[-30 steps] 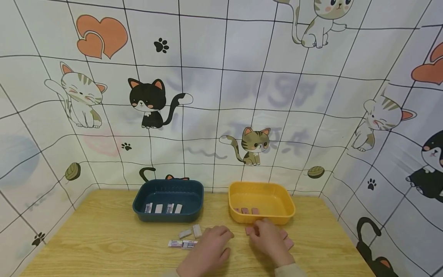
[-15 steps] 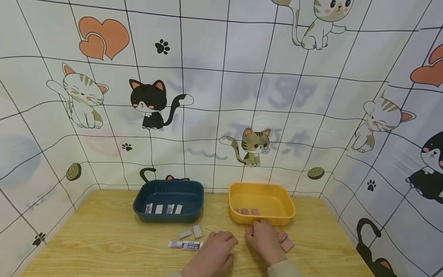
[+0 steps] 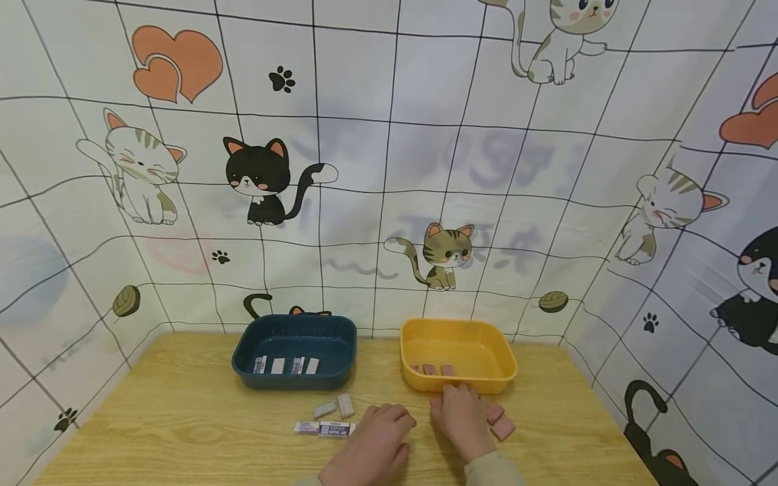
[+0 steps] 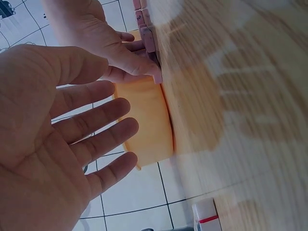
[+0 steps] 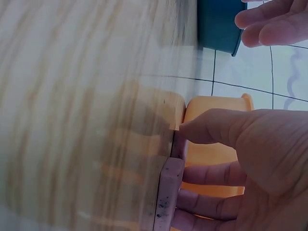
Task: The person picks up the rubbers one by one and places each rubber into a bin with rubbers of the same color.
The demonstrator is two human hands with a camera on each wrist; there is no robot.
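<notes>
My right hand [image 3: 462, 418] is at the front of the yellow basket [image 3: 501, 381], among pink erasers on the table. Its thumb and fingers pinch a pink eraser [image 5: 179, 145], low at the table surface. Another pink eraser [image 5: 169, 185] with dark smudges lies right beside it. To the right of that hand are two more pink erasers, one [image 3: 495, 412] behind the other [image 3: 503, 428]. My left hand [image 3: 372, 442] holds nothing; its fingers are spread and loosely bent, as the left wrist view shows. Beside it lies a white eraser in a printed sleeve [image 3: 334, 429].
A dark blue basket [image 3: 292, 385] at the back left holds several white erasers. Pink pieces [image 3: 429, 370] lie in the yellow basket. Two small whitish erasers [image 3: 345, 405] rest in front of the blue basket. A cat-print sheet [image 3: 352, 202] rises behind the wooden table [image 3: 200, 418].
My right hand has shifted slightly left, uncovering more of the two pink erasers on its right. The left hand has moved a little to the right. The baskets' contents look the same.
</notes>
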